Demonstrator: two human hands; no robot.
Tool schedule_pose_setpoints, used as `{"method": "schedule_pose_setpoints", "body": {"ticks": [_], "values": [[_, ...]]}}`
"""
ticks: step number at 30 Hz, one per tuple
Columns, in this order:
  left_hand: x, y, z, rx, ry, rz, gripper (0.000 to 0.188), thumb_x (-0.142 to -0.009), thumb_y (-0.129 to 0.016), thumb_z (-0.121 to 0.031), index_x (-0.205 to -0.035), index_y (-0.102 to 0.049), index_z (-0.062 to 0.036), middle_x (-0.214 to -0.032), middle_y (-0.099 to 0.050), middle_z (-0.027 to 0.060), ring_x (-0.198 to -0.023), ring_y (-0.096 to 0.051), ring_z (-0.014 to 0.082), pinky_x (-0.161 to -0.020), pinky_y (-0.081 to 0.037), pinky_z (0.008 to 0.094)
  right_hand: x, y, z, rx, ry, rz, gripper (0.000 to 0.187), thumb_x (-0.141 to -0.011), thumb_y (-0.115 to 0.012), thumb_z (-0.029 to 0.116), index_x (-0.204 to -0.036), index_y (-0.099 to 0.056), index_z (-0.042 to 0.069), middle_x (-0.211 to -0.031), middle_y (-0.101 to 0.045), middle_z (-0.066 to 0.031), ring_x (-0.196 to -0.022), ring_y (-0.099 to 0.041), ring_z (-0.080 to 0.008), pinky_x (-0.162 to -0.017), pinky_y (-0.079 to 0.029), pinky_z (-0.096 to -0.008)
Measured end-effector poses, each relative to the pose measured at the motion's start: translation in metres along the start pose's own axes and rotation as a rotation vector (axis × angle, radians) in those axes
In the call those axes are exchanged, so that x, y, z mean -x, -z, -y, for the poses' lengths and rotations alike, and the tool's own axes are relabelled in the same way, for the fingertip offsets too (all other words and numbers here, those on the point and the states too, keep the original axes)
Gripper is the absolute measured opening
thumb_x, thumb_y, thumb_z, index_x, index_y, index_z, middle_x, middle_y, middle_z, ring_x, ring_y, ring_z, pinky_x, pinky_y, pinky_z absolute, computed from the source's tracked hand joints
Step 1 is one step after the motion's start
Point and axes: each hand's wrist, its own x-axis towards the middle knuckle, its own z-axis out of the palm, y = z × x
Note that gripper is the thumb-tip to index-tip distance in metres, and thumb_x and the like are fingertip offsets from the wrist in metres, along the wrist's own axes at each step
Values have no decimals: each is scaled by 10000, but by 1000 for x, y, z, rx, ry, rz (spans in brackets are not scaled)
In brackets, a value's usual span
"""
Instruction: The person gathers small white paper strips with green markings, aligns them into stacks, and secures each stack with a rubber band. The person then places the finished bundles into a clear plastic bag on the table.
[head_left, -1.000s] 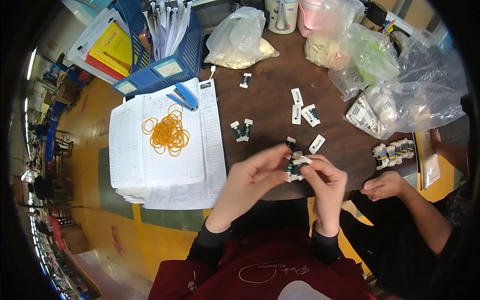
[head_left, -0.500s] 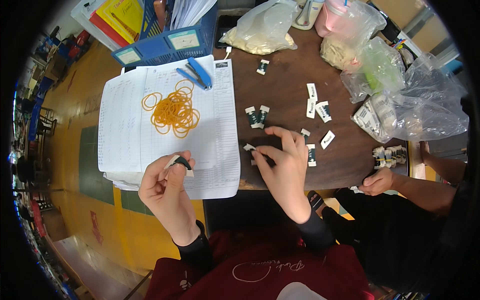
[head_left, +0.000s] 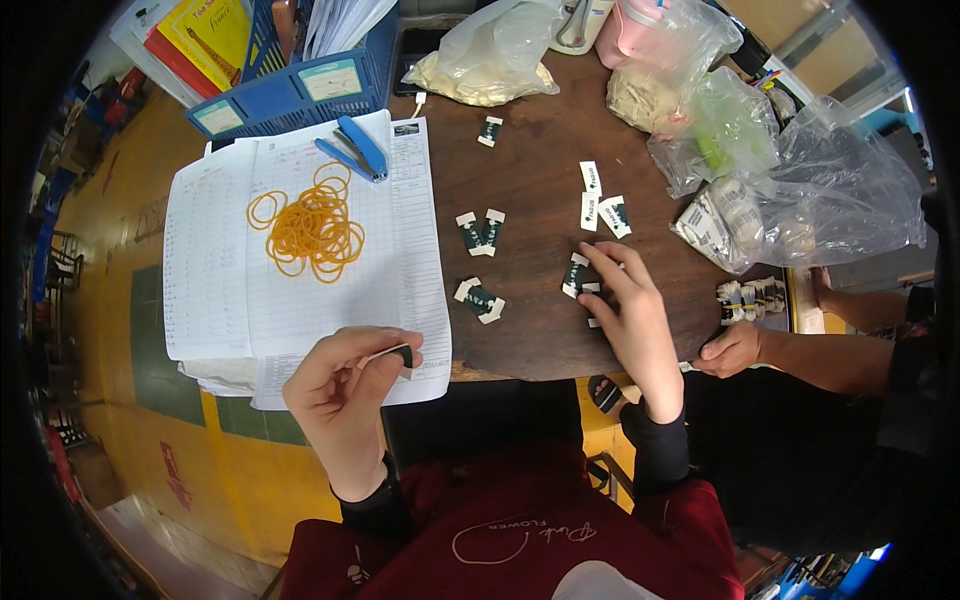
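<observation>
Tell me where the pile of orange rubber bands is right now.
The rubber bands lie in the upper left of the head view, on the paper sheets, just below the blue stapler and above the left hand.

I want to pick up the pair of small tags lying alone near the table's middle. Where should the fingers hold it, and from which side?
The tag pair lies flat, two dark tags side by side with white ends. Probably best to come from straight above and pinch across the long outer edges, so both lift together. The table around it is bare; the right hand works on other tags nearer the person.
</observation>
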Motion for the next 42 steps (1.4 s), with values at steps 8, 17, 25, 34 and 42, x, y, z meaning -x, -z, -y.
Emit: {"method": "schedule_pose_setpoints", "body": {"ticks": [8,17,25,34,42], "values": [[0,2,3,-66,-19,-122,113,-896,-683,43,-1006,-666,66,-947,-730,170,-771,-661,183,-754,-527,293,7,-31,13,-82,113,12,303,-825,-711,-48,-1125,-693,-14,-1021,-577,-133,-914,-635,-329,-775,-503,-389],[-7,-1,3,-53,-30,-160,119,-909,-709,-11,-1005,-670,47,-932,-726,160,-776,-650,182,-759,-516,293,-12,24,-30,2,13,-152,322,-825,-744,31,-1141,-702,-7,-1109,-625,-109,-834,-613,-238,-760,-508,-331],[-6,-8,5,-92,-4,-136,113,-916,-704,-16,-1005,-669,44,-937,-729,157,-783,-647,187,-777,-513,303,-30,8,-66,-4,86,-178,191,-867,-707,4,-1054,-712,-33,-928,-588,-123,-803,-608,-260,-733,-481,-331],[-6,-9,8,-95,13,-133,121,-919,-707,-22,-1013,-673,46,-932,-731,154,-792,-648,183,-783,-514,307,-34,24,-77,74,86,-355,106,-874,-699,7,-962,-685,-50,-921,-633,-143,-805,-644,-312,-733,-514,-349],[-6,-8,10,-104,18,-124,123,-924,-704,-23,-1024,-676,44,-932,-732,152,-796,-653,181,-785,-514,310,-42,22,-90,148,69,-212,233,-859,-729,59,-1062,-695,-50,-975,-599,-150,-856,-620,-316,-777,-500,-377]]}}
